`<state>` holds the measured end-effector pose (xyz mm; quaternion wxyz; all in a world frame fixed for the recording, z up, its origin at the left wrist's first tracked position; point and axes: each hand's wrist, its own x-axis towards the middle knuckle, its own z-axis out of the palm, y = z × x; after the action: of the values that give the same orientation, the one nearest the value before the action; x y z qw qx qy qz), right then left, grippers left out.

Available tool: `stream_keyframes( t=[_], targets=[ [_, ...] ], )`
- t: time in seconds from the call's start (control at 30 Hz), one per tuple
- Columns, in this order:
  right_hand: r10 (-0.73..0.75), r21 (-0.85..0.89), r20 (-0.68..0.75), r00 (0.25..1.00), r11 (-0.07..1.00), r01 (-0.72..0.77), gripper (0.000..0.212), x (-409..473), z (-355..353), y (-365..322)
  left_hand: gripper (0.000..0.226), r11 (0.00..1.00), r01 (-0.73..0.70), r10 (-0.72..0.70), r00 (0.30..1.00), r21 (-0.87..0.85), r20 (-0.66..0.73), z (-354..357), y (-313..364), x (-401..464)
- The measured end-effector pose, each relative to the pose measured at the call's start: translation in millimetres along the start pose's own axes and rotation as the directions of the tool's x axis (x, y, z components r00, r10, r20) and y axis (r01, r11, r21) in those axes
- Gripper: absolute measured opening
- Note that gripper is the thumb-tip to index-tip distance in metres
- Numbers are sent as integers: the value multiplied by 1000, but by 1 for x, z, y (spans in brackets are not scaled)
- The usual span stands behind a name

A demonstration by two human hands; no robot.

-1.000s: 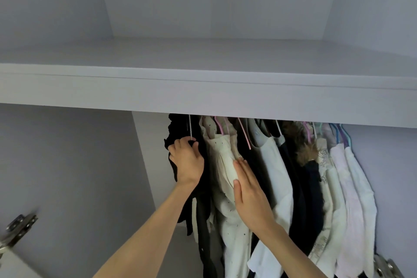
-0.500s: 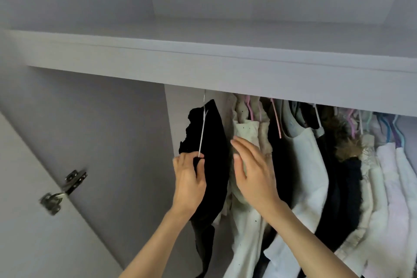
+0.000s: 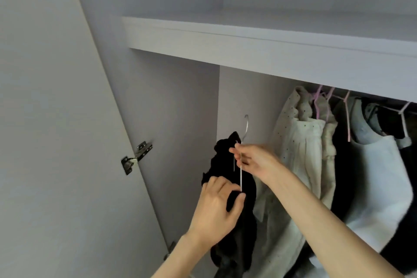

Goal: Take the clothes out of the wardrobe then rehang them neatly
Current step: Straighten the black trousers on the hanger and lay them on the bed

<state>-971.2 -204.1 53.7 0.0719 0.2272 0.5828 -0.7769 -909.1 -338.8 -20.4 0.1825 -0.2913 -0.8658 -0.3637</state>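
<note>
A black garment (image 3: 239, 239) hangs on a thin white wire hanger (image 3: 246, 125) that is off the rail, its hook free in the air below the shelf. My left hand (image 3: 216, 207) grips the black garment near its top. My right hand (image 3: 252, 160) pinches the hanger's white wire just above it. Still on the rail to the right hang a cream dotted dress (image 3: 302, 153), a white top (image 3: 379, 183) and dark clothes (image 3: 343, 165) on pink hangers (image 3: 320, 101).
A white shelf (image 3: 248, 40) runs across above the rail. The open wardrobe door (image 3: 56, 142) stands at the left with a metal hinge (image 3: 136, 157). The wardrobe's grey side wall (image 3: 176, 119) lies behind the black garment.
The black garment and its hanger came down off the rail and towards me. My right hand left the cream dress and took hold of the hanger wire. The view swung left.
</note>
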Motion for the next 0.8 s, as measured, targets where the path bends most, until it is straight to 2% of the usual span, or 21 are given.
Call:
stream_keyframes(
  t=[0.07, 0.13, 0.23, 0.33, 0.4, 0.43, 0.5, 0.57, 0.63, 0.8],
  targets=[
    [-3, -49, 5, 1000, 999, 3, 8, -2, 3, 6, 18, 999, -24, 22, 998, -37, -65, -11, -7, -6],
    [-50, -106, -27, 998, 993, 47, 9, -5, 3, 8, 12, 997, 45, -54, 985, -57, -164, -23, -21, -6],
    [-103, -244, -38, 994, 966, 90, 11, -13, -1, 13, 25, 991, 133, -127, 969, 19, -211, -45, -46, 9],
    [-167, -402, -12, 986, 904, 148, 21, -27, -5, 17, 58, 973, 131, -123, 991, 189, -57, -62, -74, 21],
    [-230, -419, 10, 973, 883, 213, 24, -38, -8, 18, 85, 943, 109, -142, 986, 316, 84, -70, -93, 18],
    [-260, -410, 33, 965, 877, 250, 25, -43, -10, 17, 90, 926, 83, -143, 980, 369, 139, -74, -100, 16],
    [-305, -402, 80, 949, 861, 310, 27, -52, -10, 16, 86, 925, -1, -70, 982, 379, 173, -80, -105, 15],
    [-339, -409, 108, 934, 842, 353, 28, -56, -8, 17, 72, 934, -99, 66, 992, 343, 108, -85, -101, 16],
    [-347, -415, 144, 927, 829, 375, 29, -58, -3, 21, 63, 946, -107, 98, 994, 307, 46, -88, -98, 12],
    [-298, -531, 306, 904, 735, 422, 28, -57, 5, 55, 66, 970, 194, -196, 981, 144, -4, -86, -100, -42]
  ],
)
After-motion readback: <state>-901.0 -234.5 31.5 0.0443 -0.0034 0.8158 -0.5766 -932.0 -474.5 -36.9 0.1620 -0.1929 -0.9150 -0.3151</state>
